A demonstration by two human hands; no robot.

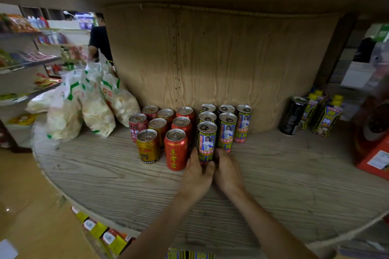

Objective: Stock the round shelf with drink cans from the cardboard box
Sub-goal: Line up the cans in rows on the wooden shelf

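Note:
On the round wooden shelf (105, 170) stand rows of drink cans against the curved back panel. The front slim can (207, 140), dark with a blue and yellow label, stands upright at the head of its row. My left hand (196, 174) and my right hand (228, 169) both hold its base, fingers curled round it from either side. Left of it stands a red can (175, 149) and a gold can (148, 146), with more red and gold cans behind. More slim cans (227, 130) stand to the right and behind. The cardboard box is not clearly in view.
Bags of white crisps (92, 103) lean at the shelf's left. A black can (292, 114) and yellow-capped cartons (326, 118) stand at the right, with a red box (376, 157) at the far right edge. A lower tier holds packets (105, 233). A person stands in the aisle behind.

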